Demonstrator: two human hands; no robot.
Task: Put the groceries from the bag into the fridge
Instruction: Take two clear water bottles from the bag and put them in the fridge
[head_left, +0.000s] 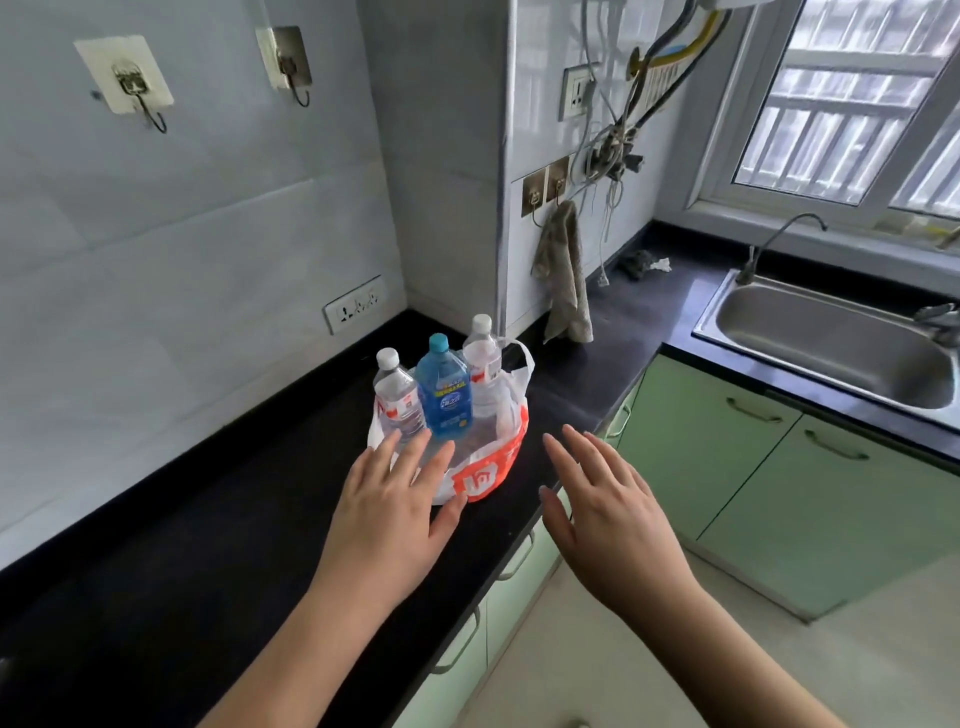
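A white and orange plastic bag (488, 467) stands on the black countertop (208, 545). Three bottles stand upright in it: a clear water bottle (397, 397) on the left, a blue bottle (444, 395) in the middle, and a taller clear water bottle (483, 364) at the back right. My left hand (395, 514) hovers open just in front of the bag's left side, fingers spread. My right hand (613, 514) is open to the right of the bag, past the counter edge, holding nothing. No fridge is in view.
A steel sink (831, 343) with a tap sits at the right under a window. Green cabinet doors (727, 447) run below the counter. A cloth (563, 275) hangs from a wall hook behind the bag. A wall socket (356, 306) is left of the bag.
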